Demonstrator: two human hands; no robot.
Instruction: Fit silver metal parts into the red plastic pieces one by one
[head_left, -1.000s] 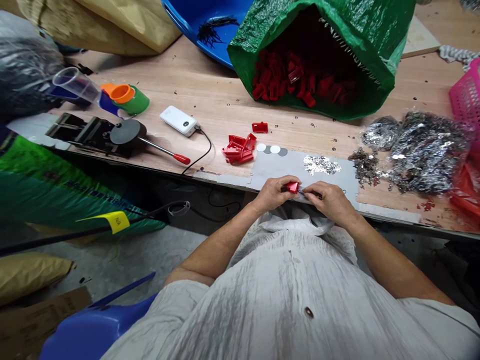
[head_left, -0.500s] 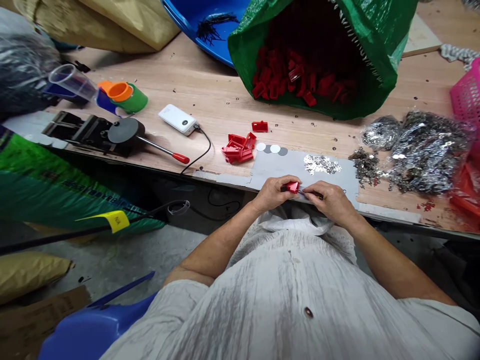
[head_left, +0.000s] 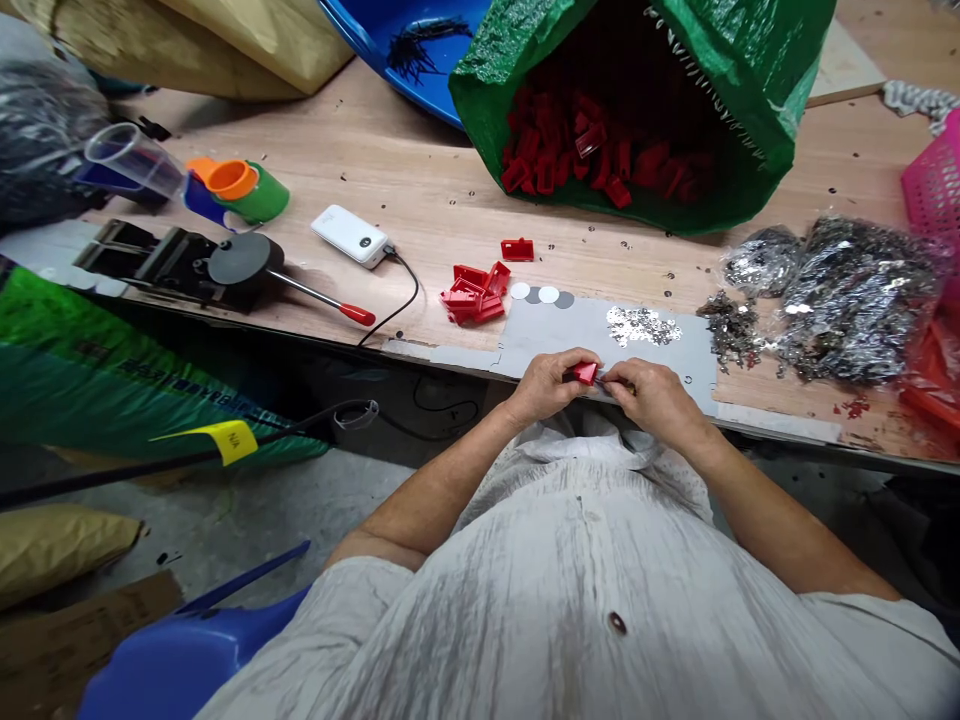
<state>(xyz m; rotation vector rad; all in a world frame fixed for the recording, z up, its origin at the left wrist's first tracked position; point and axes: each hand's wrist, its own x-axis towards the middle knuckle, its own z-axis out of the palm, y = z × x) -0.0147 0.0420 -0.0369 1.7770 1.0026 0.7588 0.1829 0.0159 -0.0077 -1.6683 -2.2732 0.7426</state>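
My left hand point(head_left: 547, 385) is closed around a small red plastic part point(head_left: 585, 373), held just over the bench's front edge. Close to its right end, my right hand point(head_left: 651, 392) pinches a slim, dark metal tool point(head_left: 604, 380); its exact kind is too small to tell, and my fingers cover most of it. Behind my hands, a pile of small shiny metal pieces point(head_left: 643, 326) lies on a grey sheet point(head_left: 577, 330). To the left sit several loose red parts point(head_left: 474, 295), with one more red part point(head_left: 517, 249) just beyond them.
A green sack point(head_left: 765, 180) full of red parts lies open at the back, beside a blue basin point(head_left: 375, 50). Bagged metal pieces point(head_left: 862, 300) are on the right. A lever press point(head_left: 244, 262), white power bank point(head_left: 351, 236) and cups point(head_left: 266, 195) stand left.
The view has shifted slightly. Both hands keep nearly the same place, with the red part still in my left hand; my right fingers have moved a little against it.
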